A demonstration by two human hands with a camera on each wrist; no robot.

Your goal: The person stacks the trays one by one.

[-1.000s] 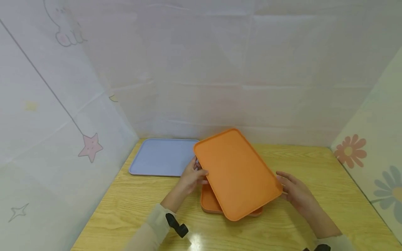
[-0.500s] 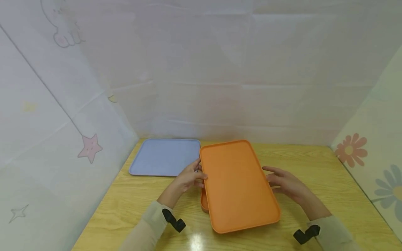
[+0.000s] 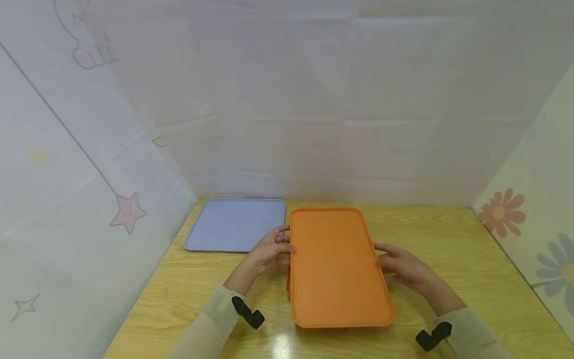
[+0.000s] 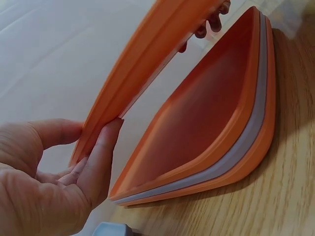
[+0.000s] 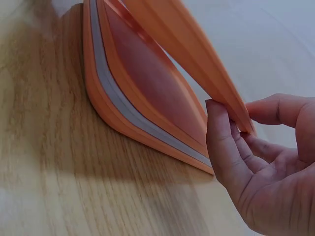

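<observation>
Between both hands an orange tray (image 3: 338,269) is held above a stack of trays. My left hand (image 3: 269,252) pinches its left long edge, thumb on top and fingers beneath. On the opposite edge my right hand (image 3: 405,269) pinches it the same way, as the right wrist view also shows. Underneath, the stack (image 4: 206,113) lies on the table, an orange tray uppermost, then a greyish-blue layer, then orange again. The held tray hides most of this stack in the head view.
A light blue tray (image 3: 237,224) lies flat at the back left of the wooden table (image 3: 179,309), close to my left fingers. Printed cloth walls (image 3: 287,99) enclose the table at the back and both sides.
The held orange tray has turned from a slant to nearly straight over the stack and covers more of it. My right hand has moved left and now pinches the tray's right edge.
</observation>
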